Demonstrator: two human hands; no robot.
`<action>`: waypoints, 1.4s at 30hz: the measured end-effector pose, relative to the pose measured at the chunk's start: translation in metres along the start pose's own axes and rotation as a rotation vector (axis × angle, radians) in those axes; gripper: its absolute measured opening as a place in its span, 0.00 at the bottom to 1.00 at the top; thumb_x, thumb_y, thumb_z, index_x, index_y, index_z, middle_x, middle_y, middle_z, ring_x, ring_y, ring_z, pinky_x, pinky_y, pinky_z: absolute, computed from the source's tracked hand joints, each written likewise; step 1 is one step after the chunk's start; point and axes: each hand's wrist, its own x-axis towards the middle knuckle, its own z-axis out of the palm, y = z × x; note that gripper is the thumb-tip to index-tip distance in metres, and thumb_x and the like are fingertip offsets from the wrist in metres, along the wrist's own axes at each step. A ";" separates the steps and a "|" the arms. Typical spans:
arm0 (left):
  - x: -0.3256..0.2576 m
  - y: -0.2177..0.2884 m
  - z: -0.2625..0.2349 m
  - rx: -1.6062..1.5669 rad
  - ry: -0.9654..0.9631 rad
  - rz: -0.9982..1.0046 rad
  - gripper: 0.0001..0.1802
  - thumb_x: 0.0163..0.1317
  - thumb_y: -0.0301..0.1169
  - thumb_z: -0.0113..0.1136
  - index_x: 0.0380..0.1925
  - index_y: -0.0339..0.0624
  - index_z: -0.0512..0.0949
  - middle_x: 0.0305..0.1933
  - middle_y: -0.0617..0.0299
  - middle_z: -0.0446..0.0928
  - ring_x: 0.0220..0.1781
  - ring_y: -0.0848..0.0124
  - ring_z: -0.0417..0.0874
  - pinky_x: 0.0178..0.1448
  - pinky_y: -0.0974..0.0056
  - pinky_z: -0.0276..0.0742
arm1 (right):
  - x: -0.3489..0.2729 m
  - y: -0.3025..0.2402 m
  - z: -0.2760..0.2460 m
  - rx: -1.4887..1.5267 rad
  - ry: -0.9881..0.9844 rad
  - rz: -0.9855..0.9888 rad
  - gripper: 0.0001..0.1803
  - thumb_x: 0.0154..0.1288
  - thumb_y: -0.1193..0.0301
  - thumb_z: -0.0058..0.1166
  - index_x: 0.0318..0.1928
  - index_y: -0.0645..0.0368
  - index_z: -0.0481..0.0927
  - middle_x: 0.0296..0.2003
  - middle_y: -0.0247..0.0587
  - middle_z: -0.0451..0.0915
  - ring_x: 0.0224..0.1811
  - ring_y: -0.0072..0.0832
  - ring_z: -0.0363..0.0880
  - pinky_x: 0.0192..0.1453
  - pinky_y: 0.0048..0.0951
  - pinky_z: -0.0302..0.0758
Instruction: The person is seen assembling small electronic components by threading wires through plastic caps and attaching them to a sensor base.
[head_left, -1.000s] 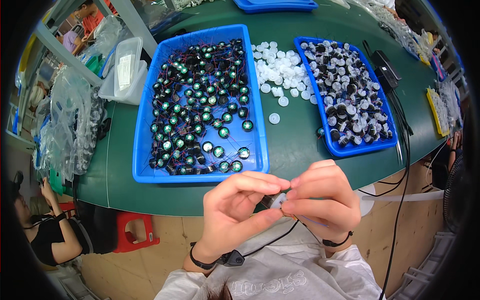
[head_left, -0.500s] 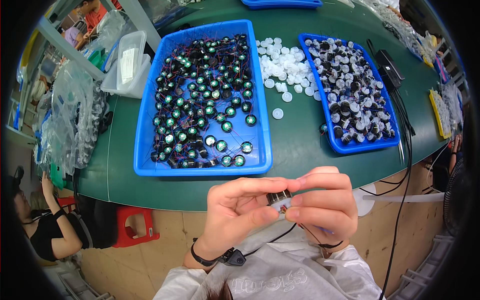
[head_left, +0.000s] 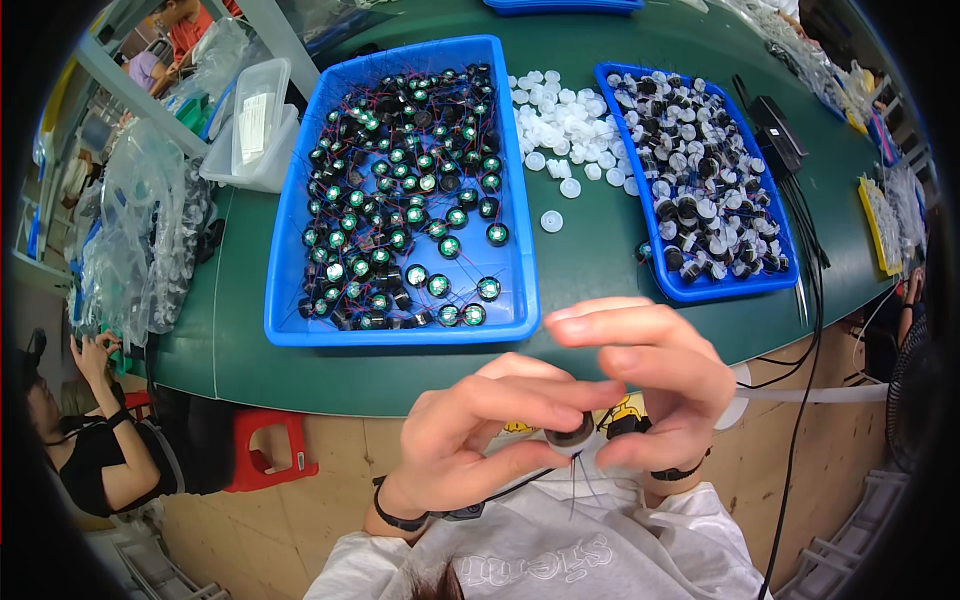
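Note:
My left hand pinches a small black round part with a pale cap at its lower end. Thin wires dangle from that end. Just to its right, my right hand has its fingers stretched and apart, close to the part without gripping it. A dark object shows beside the right palm; I cannot tell what it is. Ahead on the left, a blue tray holds many black round parts with green faces and thin wires. White plastic caps lie loose beside it.
On the right a second blue tray is full of black parts with white caps. Black cables run down from a power strip. Clear plastic boxes stand at left. Another person sits far left near a red stool.
My right hand has let go of the part and opened, rising slightly. The left hand keeps the part, which has tilted so its wires hang down.

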 end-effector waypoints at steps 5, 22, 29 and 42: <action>0.001 -0.001 0.005 -0.009 0.035 -0.011 0.14 0.48 0.18 0.61 0.37 0.32 0.73 0.40 0.45 0.76 0.43 0.57 0.79 0.49 0.59 0.74 | -0.002 0.006 0.006 0.220 -0.103 0.051 0.28 0.39 0.75 0.65 0.44 0.75 0.74 0.46 0.58 0.74 0.49 0.45 0.74 0.53 0.41 0.70; 0.002 -0.005 0.001 0.206 0.105 0.092 0.15 0.40 0.16 0.63 0.33 0.31 0.78 0.31 0.52 0.79 0.35 0.61 0.79 0.41 0.62 0.76 | -0.004 0.022 0.012 0.372 -0.040 -0.068 0.22 0.40 0.79 0.64 0.40 0.76 0.76 0.39 0.62 0.77 0.45 0.48 0.77 0.49 0.44 0.72; 0.003 -0.003 0.002 0.203 0.077 0.028 0.15 0.43 0.18 0.64 0.35 0.32 0.77 0.34 0.52 0.79 0.38 0.59 0.78 0.41 0.62 0.74 | -0.003 0.026 0.002 0.272 -0.115 -0.066 0.24 0.45 0.73 0.64 0.44 0.70 0.72 0.37 0.63 0.77 0.44 0.50 0.77 0.48 0.44 0.70; -0.002 -0.004 0.000 0.350 0.033 -0.097 0.13 0.48 0.16 0.58 0.37 0.31 0.75 0.40 0.48 0.77 0.44 0.57 0.78 0.47 0.61 0.74 | -0.015 0.006 -0.002 0.119 -0.075 0.136 0.23 0.42 0.77 0.64 0.44 0.67 0.76 0.45 0.50 0.76 0.49 0.40 0.75 0.48 0.36 0.70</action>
